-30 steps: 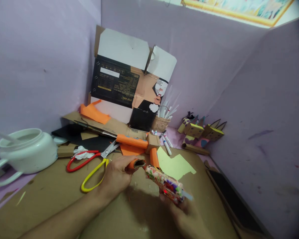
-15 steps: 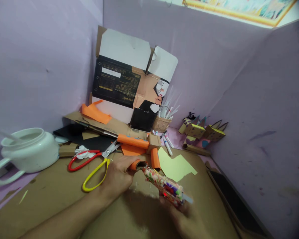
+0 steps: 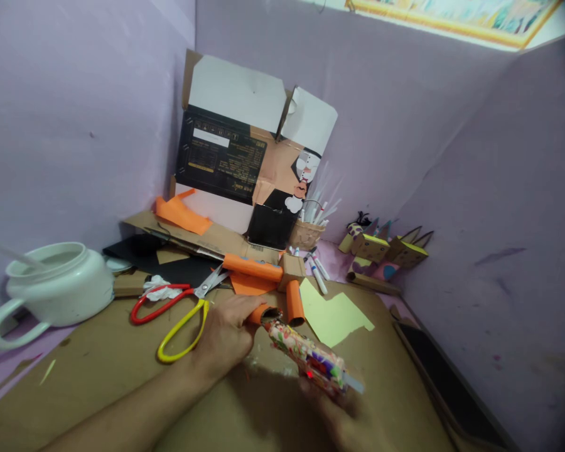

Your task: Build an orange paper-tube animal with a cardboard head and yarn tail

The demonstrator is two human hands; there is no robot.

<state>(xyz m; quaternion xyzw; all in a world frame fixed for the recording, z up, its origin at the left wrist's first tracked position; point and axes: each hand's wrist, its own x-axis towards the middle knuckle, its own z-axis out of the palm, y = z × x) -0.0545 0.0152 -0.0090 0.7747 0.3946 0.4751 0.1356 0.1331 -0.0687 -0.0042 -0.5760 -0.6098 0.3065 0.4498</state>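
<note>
My left hand (image 3: 228, 333) is closed round an orange-covered cardboard tube (image 3: 263, 313), its open end turned towards me. In my right hand (image 3: 329, 405) is a hot glue gun (image 3: 306, 355) with a colourful patterned body. A red light glows on its side, and a translucent glue stick (image 3: 355, 382) pokes out of its back. The gun's tip is at the tube's rim; whether they touch I cannot tell. Just beyond stands another short orange tube (image 3: 295, 302). Scissors (image 3: 202, 295) with one red and one yellow handle lie left of my left hand.
A white pot (image 3: 59, 285) stands at the left. Behind lie a long orange roll (image 3: 254, 267), a small cardboard block (image 3: 292, 271) and pale green paper (image 3: 336, 317). A basket of glue sticks (image 3: 307, 233), cardboard figures (image 3: 374, 248) and an unfolded box (image 3: 226, 157) are at the back.
The glue gun has shifted slightly left and its tip is a little lower against the tube's rim. My left hand still holds the tube, nearly unmoved.
</note>
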